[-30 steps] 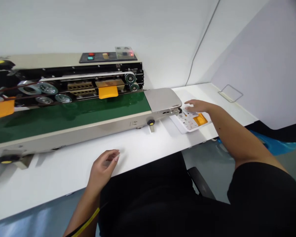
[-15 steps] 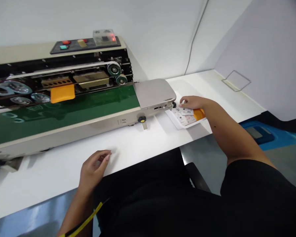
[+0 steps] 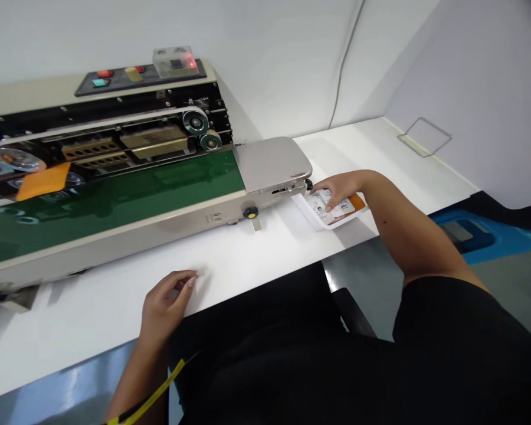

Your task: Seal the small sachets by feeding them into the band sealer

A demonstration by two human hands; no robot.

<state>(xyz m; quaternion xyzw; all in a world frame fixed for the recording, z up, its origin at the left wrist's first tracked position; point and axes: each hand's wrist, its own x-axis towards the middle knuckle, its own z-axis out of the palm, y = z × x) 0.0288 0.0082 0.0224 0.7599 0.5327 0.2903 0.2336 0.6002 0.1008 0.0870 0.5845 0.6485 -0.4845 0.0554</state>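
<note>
My left hand rests at the table's front edge with its fingers loosely curled. Its thumb tip lies close to the index finger, and nothing shows in its grasp. My right hand reaches into a white tray at the end of the conveyor machine. Its thumb presses on a white printed sachet; the other fingertips are partly hidden on the far side. An orange packet lies beside the sachet, partly under my wrist. Another orange packet is in the machine's sealing section, over the green belt.
The band sealer's control panel has coloured switches and a lit red display. A metal plate ends the belt. A black knob sticks out in front. Behind stands a white wall; a wire bracket sits at the right.
The orange packet has travelled left along the machine. My right hand has shifted left and lower in the tray, its thumb now on the sachet. My left hand has stayed put.
</note>
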